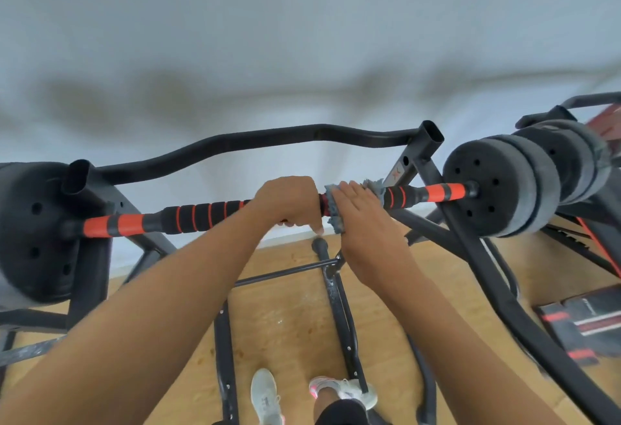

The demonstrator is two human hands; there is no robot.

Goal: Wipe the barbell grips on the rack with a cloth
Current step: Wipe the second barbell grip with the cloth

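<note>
My left hand was curled over the middle of the barbell, fingers wrapped round the bar, with one fingertip pointing down below it. Just to its right, touching or nearly so, my right hand lay on the grey cloth, fingers fairly straight and draped forward over the top of the bar, pressing the cloth against the grip; I could not tell how far the fingers curled round the far side. The cloth bunched under my palm, one ragged end hanging below the bar and another tuft sticking out beyond my fingers.

The bar's grip was black foam with thin red rings, and orange and black bands ran toward each end. It rested across the black rack, whose two open-topped uprights stood either side of my hands, joined behind by a curved black crossbar. Black weight plates sat on both ends, the left plates close to the edge of view, the right plates stacked several deep.

Below, the rack's legs crossed a wooden floor, and my pale shoes stood between them. A black and red item lay on the floor at right.
</note>
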